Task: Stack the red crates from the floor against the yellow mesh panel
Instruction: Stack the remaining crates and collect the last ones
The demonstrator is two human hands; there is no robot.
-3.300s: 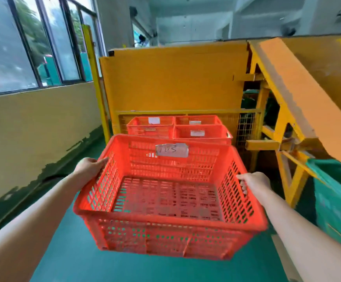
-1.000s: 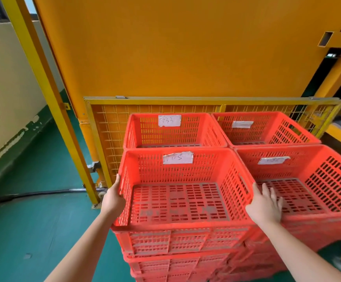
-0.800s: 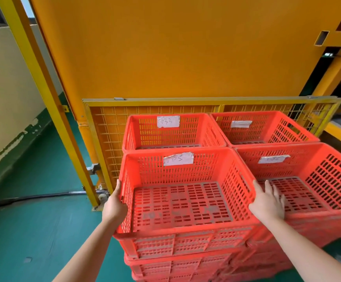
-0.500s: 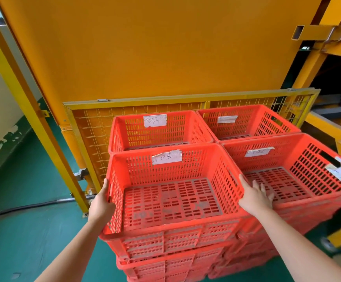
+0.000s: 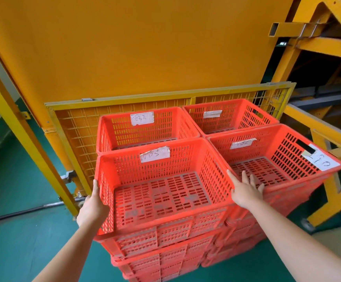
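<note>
A red slatted crate [image 5: 161, 192] with a paper label sits on top of the near-left stack of red crates [image 5: 165, 259]. My left hand [image 5: 93, 204] presses flat against its left wall, thumb lying up along the rim. My right hand [image 5: 246, 192] rests on its right rim with straight fingers reaching over the neighbouring red crate [image 5: 267, 165]. Two more red crate stacks, back left [image 5: 145, 131] and back right [image 5: 226, 119], stand directly against the yellow mesh panel [image 5: 78, 127].
A large orange sheet panel [image 5: 135, 47] rises behind the mesh. A slanted yellow post [image 5: 23, 129] stands to the left, and a yellow steel frame [image 5: 328, 139] crowds the right. A dark cable [image 5: 23, 212] lies on the green floor at the left.
The crate I carried at chest height now sits on the near-left stack. My hands stay at its sides. The view has come closer and swung slightly left.
</note>
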